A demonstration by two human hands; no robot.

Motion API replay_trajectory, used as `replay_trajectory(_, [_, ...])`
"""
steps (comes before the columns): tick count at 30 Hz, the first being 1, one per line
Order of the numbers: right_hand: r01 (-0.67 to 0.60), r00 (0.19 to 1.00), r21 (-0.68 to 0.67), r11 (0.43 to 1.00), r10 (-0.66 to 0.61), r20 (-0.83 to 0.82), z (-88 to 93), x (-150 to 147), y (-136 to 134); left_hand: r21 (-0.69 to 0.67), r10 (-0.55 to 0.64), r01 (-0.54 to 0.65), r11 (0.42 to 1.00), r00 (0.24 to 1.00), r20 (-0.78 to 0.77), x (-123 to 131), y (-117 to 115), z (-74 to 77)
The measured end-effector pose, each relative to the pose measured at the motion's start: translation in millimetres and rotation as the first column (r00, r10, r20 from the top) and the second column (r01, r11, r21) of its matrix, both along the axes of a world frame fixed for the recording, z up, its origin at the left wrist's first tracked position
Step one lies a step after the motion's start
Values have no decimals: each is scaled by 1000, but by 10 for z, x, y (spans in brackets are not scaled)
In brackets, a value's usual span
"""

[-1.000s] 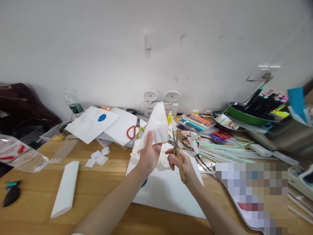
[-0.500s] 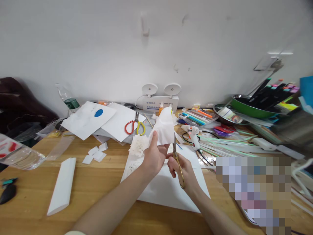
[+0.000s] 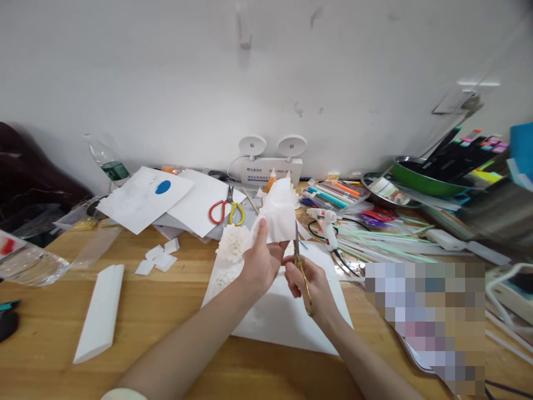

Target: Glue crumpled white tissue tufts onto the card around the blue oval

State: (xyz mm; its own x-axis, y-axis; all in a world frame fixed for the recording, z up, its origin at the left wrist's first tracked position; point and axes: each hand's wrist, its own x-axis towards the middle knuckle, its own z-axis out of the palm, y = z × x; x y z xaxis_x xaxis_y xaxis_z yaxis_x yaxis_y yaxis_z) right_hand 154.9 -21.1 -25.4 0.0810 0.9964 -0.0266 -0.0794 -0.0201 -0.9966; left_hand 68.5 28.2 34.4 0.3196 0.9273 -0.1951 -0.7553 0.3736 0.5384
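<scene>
My left hand grips a thin white sheet, thumb on its near face, the other fingers mostly hidden behind. My right hand is closed round gold-handled scissors, whose blades point up along the sheet's right edge. Whether the blades are parted is too small to tell. Under both hands lies a large white paper. A rough white piece with small specks is just left of my left hand.
Red-and-yellow-handled scissors lie behind on white papers. Small white squares and a folded white piece are at left, beside a plastic bottle. A glue gun, markers and a green bowl stand right.
The whole view has shifted slightly, so the scene sits a little further left and higher. Both hands keep nearly the same hold on the sheet and scissors.
</scene>
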Motion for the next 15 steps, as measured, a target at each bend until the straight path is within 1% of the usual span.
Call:
replay_trajectory(3, [-3,1000,20,1000,3,20,5,8,-2,-21,-27,26,999,1000,-4,-2,-4,20])
replay_trajectory(8, [4,999,25,1000,-5,36,-1,7,-5,-13,-21,21,1000,1000,-9,-7,-12,1])
replay_trajectory(15, [25,999,22,999,-26,34,-26,1,6,38,-43,43,998,999,-3,-9,-21,-22])
